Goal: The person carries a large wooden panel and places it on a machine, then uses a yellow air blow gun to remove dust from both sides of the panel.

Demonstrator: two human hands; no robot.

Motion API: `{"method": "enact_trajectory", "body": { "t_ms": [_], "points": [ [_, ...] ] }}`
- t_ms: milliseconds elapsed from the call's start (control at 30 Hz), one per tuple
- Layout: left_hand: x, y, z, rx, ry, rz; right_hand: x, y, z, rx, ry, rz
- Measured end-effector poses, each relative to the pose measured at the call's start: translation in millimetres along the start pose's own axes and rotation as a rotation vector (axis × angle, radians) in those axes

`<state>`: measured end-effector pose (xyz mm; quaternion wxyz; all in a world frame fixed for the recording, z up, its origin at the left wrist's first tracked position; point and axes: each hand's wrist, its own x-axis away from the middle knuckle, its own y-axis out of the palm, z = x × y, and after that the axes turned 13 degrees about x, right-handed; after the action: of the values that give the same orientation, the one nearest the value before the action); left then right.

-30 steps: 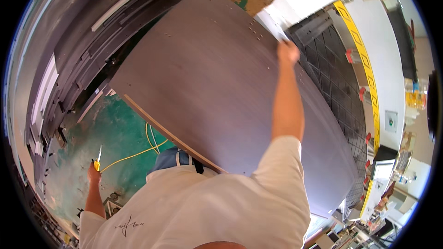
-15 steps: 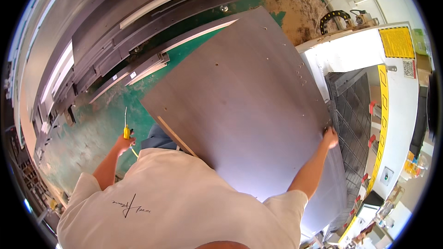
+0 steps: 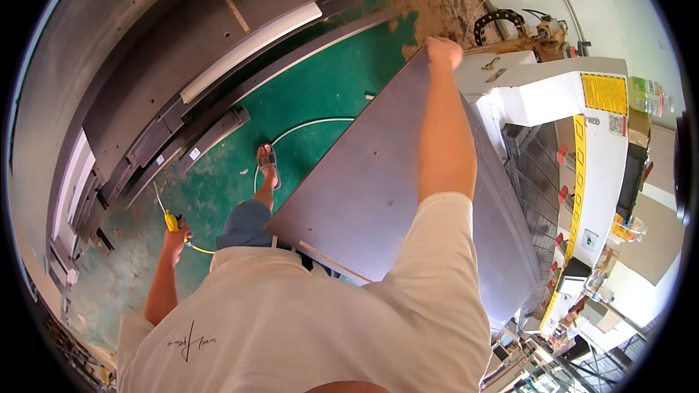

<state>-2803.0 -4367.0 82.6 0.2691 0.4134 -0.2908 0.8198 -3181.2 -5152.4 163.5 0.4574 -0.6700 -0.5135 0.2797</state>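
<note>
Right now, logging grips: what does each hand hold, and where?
Right hand grips the large grey board at its far corner; left hand holds a yellow tool.

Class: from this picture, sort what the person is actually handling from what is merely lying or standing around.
In hand:
- large grey panel, gripped at its far edge by the right hand
- yellow tool with hose, held in the left hand

Just about:
- stacked grey boards
- white and yellow machine
- sawdust heap

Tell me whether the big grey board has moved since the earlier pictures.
Yes. The grey board, gripped at its far edge by the right hand, has swung right toward the white machine, uncovering green floor it hid before.
</note>
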Motion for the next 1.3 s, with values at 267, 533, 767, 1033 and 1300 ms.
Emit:
{"method": "enact_trajectory", "body": {
  "t_ms": [267,533,767,1033,1300],
  "points": [
    [-15.3,-6.9,-14.4,-0.036,-0.130,-0.043,14.7,-37.1,140.6,0.226,0.187,0.358],
    [-36.9,23.3,64.9,-0.063,0.023,-0.142,63.8,33.7,-80.4,0.080,-0.178,-0.180],
    [-48.4,42.2,73.1,-0.143,-0.030,-0.175,24.5,-0.4,60.7,0.087,-0.375,0.183],
    [-32.9,47.2,71.2,-0.212,-0.016,-0.146,-3.8,-12.6,39.0,0.132,-0.849,0.059],
    [-24.5,44.8,61.5,-0.178,-0.052,-0.113,106.6,-22.5,69.2,0.024,-1.088,-0.228]
  ]
}}
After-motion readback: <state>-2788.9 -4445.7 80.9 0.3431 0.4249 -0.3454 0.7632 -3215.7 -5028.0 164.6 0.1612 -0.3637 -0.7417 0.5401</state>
